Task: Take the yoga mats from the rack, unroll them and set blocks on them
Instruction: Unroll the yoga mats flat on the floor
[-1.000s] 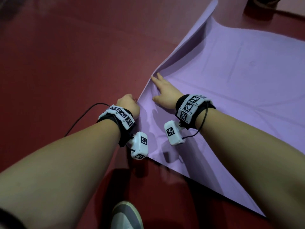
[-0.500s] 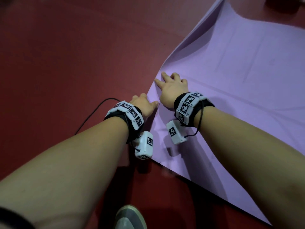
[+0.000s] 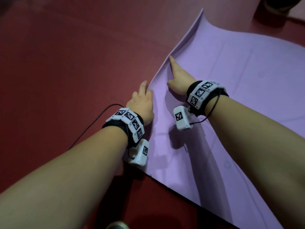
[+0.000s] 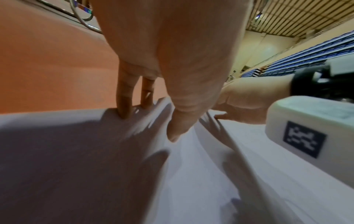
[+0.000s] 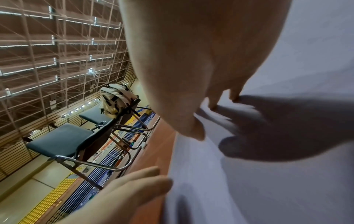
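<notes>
Your mat [image 3: 231, 96] lies unrolled on the red floor [image 3: 66, 63], far edge curling up. Your left hand [image 3: 142, 103] and right hand [image 3: 179, 78] press it flat-fingered, gripping nothing. Beyond stand chairs [image 5: 63, 141], one seemingly carrying a backpack [image 5: 114, 97].

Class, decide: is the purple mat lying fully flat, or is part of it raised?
Partly raised. The mat is spread, but its far edge curls up off the floor.
</notes>
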Available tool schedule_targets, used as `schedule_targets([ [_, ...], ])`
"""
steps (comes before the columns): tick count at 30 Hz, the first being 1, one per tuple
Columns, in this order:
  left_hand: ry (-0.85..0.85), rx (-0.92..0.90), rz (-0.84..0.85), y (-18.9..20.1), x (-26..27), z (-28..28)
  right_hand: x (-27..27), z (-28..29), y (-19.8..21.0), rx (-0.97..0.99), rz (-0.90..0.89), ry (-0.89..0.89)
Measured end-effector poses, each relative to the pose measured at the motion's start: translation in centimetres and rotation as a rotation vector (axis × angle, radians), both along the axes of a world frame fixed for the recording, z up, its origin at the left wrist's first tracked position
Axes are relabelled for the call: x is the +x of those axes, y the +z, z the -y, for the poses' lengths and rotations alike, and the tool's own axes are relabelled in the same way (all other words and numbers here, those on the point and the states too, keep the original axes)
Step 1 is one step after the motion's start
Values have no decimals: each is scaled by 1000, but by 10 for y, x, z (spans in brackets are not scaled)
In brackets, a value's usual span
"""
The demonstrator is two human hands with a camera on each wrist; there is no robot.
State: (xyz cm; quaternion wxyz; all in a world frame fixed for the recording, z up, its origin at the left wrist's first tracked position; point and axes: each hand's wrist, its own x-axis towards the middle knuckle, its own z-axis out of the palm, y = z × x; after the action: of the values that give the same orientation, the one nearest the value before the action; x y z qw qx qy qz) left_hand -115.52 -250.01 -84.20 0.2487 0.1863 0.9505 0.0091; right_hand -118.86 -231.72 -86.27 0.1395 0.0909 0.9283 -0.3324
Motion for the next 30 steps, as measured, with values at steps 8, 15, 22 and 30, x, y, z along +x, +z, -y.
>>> schedule_targets([
  [8, -78, -19, 101, -7, -37, -37, -28, -25, -3, 213, 83, 159],
  [15, -54, -81, 87, -12, -52, -68, -48, -48, -6, -447, 121, -210],
  [22, -79, -101, 130, -14, -55, -75, -94, -54, 7, -162, 230, -134],
  [30, -87, -104, 168, -21, -61, -70, -107, -56, -20, 367, 68, 72],
])
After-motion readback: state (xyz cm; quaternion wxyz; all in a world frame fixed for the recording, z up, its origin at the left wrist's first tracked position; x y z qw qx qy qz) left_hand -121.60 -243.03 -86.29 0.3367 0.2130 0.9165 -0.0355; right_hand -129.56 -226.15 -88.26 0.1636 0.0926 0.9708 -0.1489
